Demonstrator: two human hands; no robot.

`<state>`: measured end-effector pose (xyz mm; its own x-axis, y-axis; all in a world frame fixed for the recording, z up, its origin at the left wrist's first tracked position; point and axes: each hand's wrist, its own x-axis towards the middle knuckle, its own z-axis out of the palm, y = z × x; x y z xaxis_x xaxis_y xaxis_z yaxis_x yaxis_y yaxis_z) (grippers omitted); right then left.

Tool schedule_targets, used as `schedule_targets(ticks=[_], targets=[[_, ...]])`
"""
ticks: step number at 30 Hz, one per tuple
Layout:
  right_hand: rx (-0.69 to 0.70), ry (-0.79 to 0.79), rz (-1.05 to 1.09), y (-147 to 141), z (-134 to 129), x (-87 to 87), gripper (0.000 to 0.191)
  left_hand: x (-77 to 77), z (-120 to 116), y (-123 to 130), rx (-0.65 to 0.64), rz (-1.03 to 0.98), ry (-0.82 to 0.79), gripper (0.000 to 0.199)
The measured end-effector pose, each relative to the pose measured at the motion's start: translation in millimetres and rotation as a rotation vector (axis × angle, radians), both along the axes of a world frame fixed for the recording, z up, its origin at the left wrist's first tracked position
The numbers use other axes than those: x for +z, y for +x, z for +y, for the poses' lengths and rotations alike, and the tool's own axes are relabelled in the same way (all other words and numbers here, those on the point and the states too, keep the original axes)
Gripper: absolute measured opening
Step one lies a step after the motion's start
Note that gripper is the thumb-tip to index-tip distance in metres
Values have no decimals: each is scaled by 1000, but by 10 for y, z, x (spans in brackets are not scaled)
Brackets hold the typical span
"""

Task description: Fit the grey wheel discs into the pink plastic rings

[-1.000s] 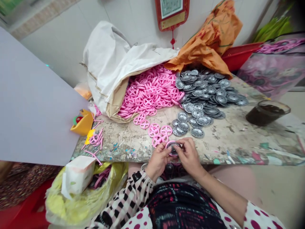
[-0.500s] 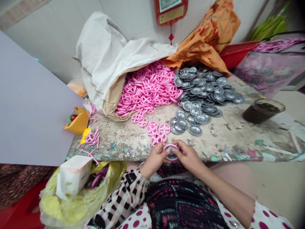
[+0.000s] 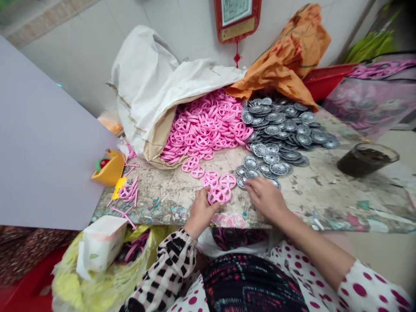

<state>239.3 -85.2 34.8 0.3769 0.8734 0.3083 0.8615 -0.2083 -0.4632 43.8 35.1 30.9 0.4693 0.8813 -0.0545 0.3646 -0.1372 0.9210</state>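
On the table (image 3: 318, 186), the back is blocked by pink wheels (image 3: 206, 130) and gray discs (image 3: 282, 125); room is left beside the cup (image 3: 364, 161).

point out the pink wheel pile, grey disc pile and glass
Pink wheel pile (image 3: 205, 128), head view: near its middle.
Grey disc pile (image 3: 287, 126), head view: near its middle.
Glass (image 3: 359, 164), head view: its dark side.

Pale wall (image 3: 87, 65), red-framed plaque (image 3: 237, 19) hung on it, red knot (image 3: 237, 57) dangling beneath. Far right of worktop (image 3: 312, 190): glass of dark liquid (image 3: 367, 161). Left: yellow holder (image 3: 110, 172), red and green bits (image 3: 104, 163) inside, just beside a large pale panel (image 3: 48, 143). Below, yellow plastic bag (image 3: 107, 288) bearing a white box-like container (image 3: 104, 243). Toward the back, red tub (image 3: 328, 80); upper right, green bundle (image 3: 370, 47), too blurred to identify
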Motion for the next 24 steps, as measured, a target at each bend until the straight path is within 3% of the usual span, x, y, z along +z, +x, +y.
schedule_targets(ticks=[3,6,10,13,17,19,21,24], targets=[[-164,-42,-100,273,216,-8,35,-17,-3,64,-37,105,135,56],[-149,-173,-198,367,302,-36,35,-41,0,93,-38,79,101,52],[-101,-188,-228,408,259,-74,31,-39,-20,104,-58,-62,-218,34],[-131,-57,-109,384,193,-21,34,32,-53,107,-36,-156,-456,34],[-110,238,378,51,141,132,29,179,-125,128,-71,-293,-700,42],[-46,292,632,-208,120,173,30,232,-182,149,-110,-362,-785,48],[-5,317,628,-433,90,170,27,257,-249,171,-141,-433,-834,49],[18,356,428,-592,30,130,24,260,-336,187,-162,-511,-835,45]])
